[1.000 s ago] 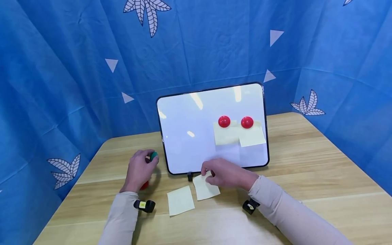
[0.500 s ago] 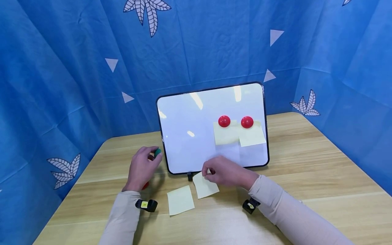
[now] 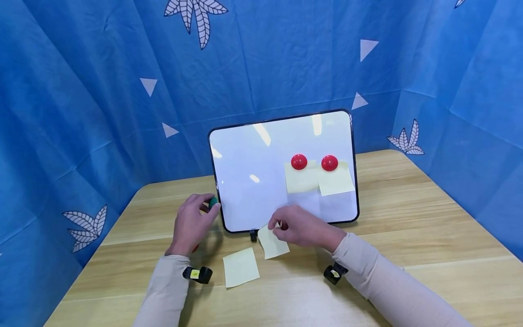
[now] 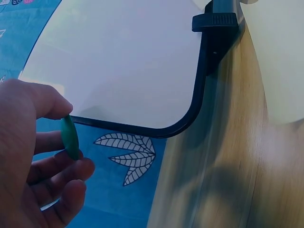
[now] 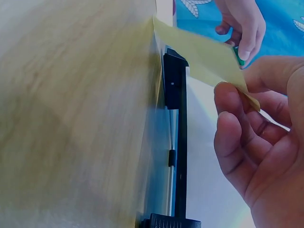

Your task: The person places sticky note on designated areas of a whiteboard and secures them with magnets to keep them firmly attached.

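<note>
My left hand (image 3: 192,225) pinches a round green magnet (image 4: 70,137) between thumb and fingers, beside the lower left edge of a black-framed whiteboard (image 3: 249,186). In the left wrist view the magnet is seen edge-on. My right hand (image 3: 300,227) pinches a pale yellow sticky note (image 3: 273,243) by its upper corner, in front of the board's bottom edge. The right wrist view shows that sticky note (image 5: 204,54) bent and lifted over the stand's black clip (image 5: 175,78). On the board's right side, two red magnets (image 3: 299,162) hold two yellow notes (image 3: 302,179).
Another yellow sticky note (image 3: 241,268) lies flat on the wooden table (image 3: 408,227) between the arms. A red object (image 3: 195,248) shows partly from behind my left wrist. Blue patterned cloth (image 3: 261,59) hangs behind the board and along both sides.
My left hand has moved right and slightly up with the green magnet, closer to the board's edge. My right hand has risen a little, lifting the sticky note.
</note>
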{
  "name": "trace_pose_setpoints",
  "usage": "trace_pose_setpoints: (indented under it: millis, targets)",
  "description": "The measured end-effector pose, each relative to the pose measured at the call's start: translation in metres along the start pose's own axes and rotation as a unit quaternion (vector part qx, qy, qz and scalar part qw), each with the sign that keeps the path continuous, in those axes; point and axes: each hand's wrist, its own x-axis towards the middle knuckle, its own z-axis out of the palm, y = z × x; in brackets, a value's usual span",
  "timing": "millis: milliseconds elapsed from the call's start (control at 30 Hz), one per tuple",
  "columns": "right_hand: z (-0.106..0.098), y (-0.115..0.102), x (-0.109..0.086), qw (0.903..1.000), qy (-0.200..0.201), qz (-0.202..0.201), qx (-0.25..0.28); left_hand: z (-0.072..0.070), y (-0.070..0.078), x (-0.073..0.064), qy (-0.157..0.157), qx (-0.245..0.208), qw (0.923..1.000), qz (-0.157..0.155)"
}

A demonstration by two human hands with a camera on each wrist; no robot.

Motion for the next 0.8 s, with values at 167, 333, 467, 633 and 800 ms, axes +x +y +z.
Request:
trace_pose_setpoints:
  millis: [167, 333, 467, 633, 800]
  targets:
    - [0.000, -0.001, 0.000, 1.0000, 0.003, 0.003, 0.001, 0.001, 0.002, 0.000, -0.006, -0.024, 0.9996, 0.011]
    - [-0.001, -0.001, 0.000, 0.9999, 0.013, 0.001, 0.009, 0.002, 0.006, 0.000, -0.004, -0.029, 0.9995, 0.011]
    - [-0.002, 0.000, 0.001, 0.9997, 0.019, -0.002, 0.014, 0.003, 0.008, 0.001, 0.022, -0.016, 0.9996, 0.000]
    - [-0.003, -0.001, 0.000, 0.9993, 0.034, -0.007, 0.013, 0.003, 0.009, 0.000, 0.039, -0.019, 0.9990, 0.004]
    - [-0.003, -0.001, 0.000, 0.9979, 0.063, -0.013, 0.002, 0.003, 0.011, -0.001, 0.050, -0.025, 0.9984, 0.010]
